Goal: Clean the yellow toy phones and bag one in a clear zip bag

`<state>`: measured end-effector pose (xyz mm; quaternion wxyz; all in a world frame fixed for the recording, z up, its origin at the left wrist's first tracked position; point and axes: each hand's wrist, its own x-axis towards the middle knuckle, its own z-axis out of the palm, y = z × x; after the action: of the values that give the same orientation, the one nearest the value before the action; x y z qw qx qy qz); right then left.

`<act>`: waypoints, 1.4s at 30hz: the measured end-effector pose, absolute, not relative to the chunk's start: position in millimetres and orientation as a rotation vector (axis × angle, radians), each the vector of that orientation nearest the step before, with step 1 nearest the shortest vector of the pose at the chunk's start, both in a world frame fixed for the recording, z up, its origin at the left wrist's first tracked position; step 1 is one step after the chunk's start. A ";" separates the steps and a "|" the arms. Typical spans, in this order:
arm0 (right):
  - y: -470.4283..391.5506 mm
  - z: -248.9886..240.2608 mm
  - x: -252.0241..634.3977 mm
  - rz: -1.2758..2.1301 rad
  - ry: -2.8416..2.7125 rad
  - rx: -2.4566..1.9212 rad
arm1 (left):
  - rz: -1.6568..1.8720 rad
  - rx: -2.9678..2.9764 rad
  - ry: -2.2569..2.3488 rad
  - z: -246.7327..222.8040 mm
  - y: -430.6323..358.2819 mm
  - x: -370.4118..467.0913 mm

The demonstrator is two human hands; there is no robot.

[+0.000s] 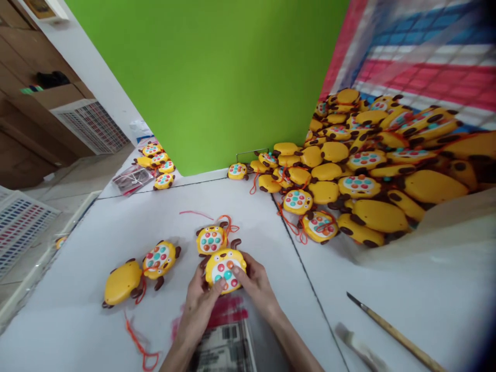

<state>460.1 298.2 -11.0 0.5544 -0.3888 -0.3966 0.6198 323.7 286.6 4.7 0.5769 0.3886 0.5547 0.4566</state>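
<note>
Between my two hands is a yellow dog-shaped toy [225, 266] with brown ears and a white belly of coloured buttons, its face upward. My left hand [205, 289] grips its left side, thumb on the lower buttons. On the other side my right hand [251, 281] holds the edge, its thumb across the buttons. Just behind lies a second dog toy [211, 239] with an orange cord [230, 226]. To the left rest a face-up dog toy [159, 258] and a face-down dog toy [123, 283]. Beneath my wrists is a printed sheet [225, 346] with pink marks.
A large heap of dog toys [360, 165] fills the right back, against a striped bag. A green panel [217, 88] stands upright at the back. A brush [393, 330] and a whitish tool [358, 349] lie at right. A loose orange cord [137, 341] lies front left.
</note>
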 end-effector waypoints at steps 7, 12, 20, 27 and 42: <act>296.5 -16.2 455.6 1.410 -1.009 -0.975 | 1.024 0.984 1.425 19.6 283.6 324.6; 293.6 -18.9 451.2 1.368 -0.922 -1.107 | 0.981 1.095 1.489 24.4 278.6 334.5; 297.6 -15.2 459.0 1.608 -0.590 -0.985 | 1.039 0.046 0.925 27.7 288.3 303.4; 303.7 -22.2 464.4 1.571 -0.582 -1.015 | 1.081 -0.177 0.349 28.3 267.5 293.4; 297.5 -18.1 460.9 1.484 -0.858 -1.023 | 0.967 -0.092 0.405 11.7 244.0 313.1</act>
<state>460.9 297.5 -18.1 0.5420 -0.4309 -0.3611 0.6247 313.1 244.0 11.7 0.8647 -0.0441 0.1931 0.4615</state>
